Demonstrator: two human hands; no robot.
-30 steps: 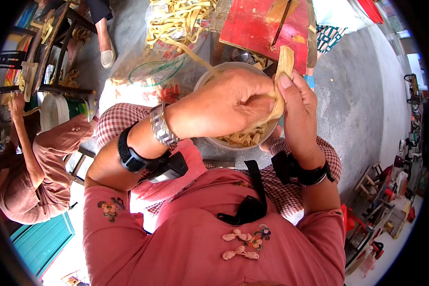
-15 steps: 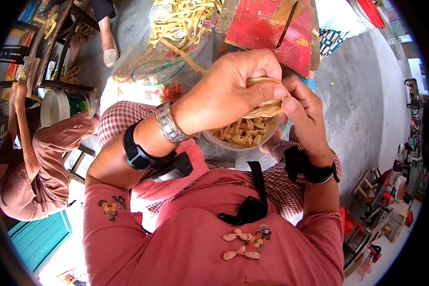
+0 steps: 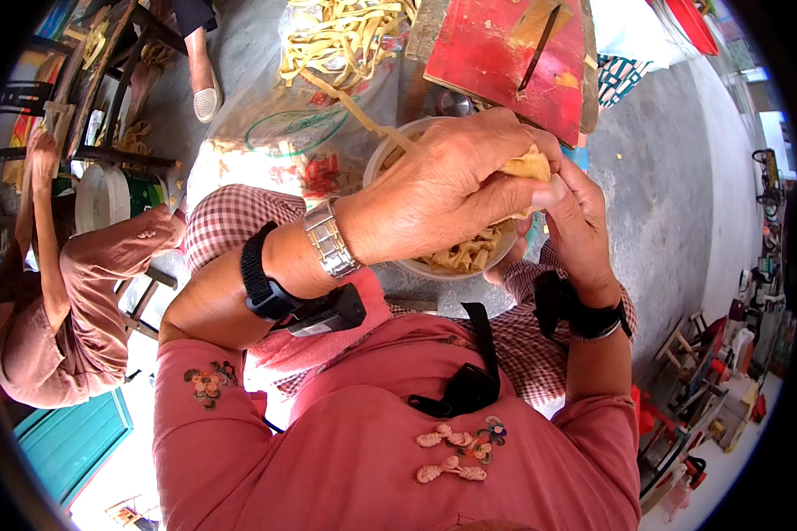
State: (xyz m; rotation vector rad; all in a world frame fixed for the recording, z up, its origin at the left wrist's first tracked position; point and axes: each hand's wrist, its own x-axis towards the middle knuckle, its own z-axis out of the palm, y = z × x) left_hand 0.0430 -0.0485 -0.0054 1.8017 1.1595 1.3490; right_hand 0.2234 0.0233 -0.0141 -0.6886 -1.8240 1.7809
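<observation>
Above a round, pale plastic tub [image 3: 375,168], my left hand [image 3: 456,186] is closed round a folded, pale-yellow, flat strip [image 3: 530,166], whose end pokes out beside the thumb. My right hand [image 3: 580,217] pinches the same strip from the other side, fingertips touching the left hand. What kind of strip it is I cannot tell. Short, cut-looking yellowish pieces [image 3: 469,254] lie in the tub, partly hidden by my left hand. A long strip [image 3: 350,106] trails from the pile of strips [image 3: 345,44] ahead to the tub, passing behind my left hand.
A red board [image 3: 478,57] with a thin dark tool [image 3: 538,49] on it stands ahead, on a wooden bench. Clear plastic sheeting [image 3: 230,146] lies under the strip pile. At the left, another person's hands [image 3: 42,150] work near a white bucket [image 3: 102,199].
My left hand has rolled over and moved slightly right, covering most of the folded strip. More of the tub's far-left rim shows. My right hand stays close beside it.
</observation>
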